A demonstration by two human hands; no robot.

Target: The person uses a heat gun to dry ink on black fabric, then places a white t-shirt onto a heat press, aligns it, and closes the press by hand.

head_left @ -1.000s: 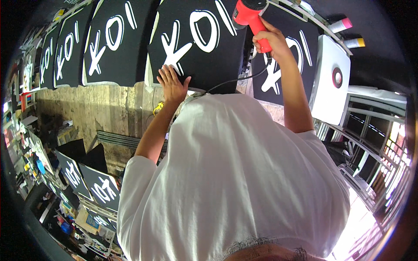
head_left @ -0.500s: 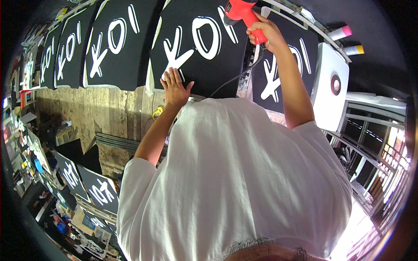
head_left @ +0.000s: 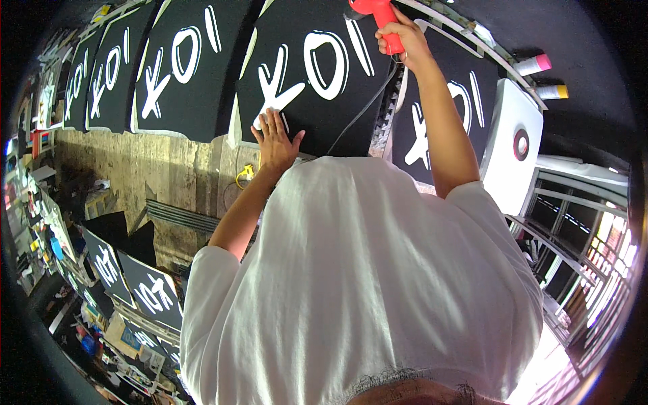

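Note:
My right hand [head_left: 405,42] grips the handle of a red hair dryer [head_left: 386,27], whose dark nozzle points left over a black cloth panel [head_left: 324,128] printed with large white lettering. From the handle a grey cord [head_left: 361,111] runs down across the panel toward my body. My left hand [head_left: 275,143] lies flat on the near edge of that same panel, fingers spread, its tips touching the lowest white stroke. It holds nothing. The top of the dryer is cut off by the picture's upper edge.
More black panels [head_left: 177,101] with the same white shapes stand in a row to the left, and another [head_left: 412,135] lies right. Beyond it is a white board [head_left: 516,145] with a round dark mark. Two capped tubes [head_left: 533,65] sit far right. Wooden planks [head_left: 135,162] show left below.
The hair dryer in my right hand has shifted slightly up and left in the picture. My left hand stays flat on the panel. The whole view has tilted a little.

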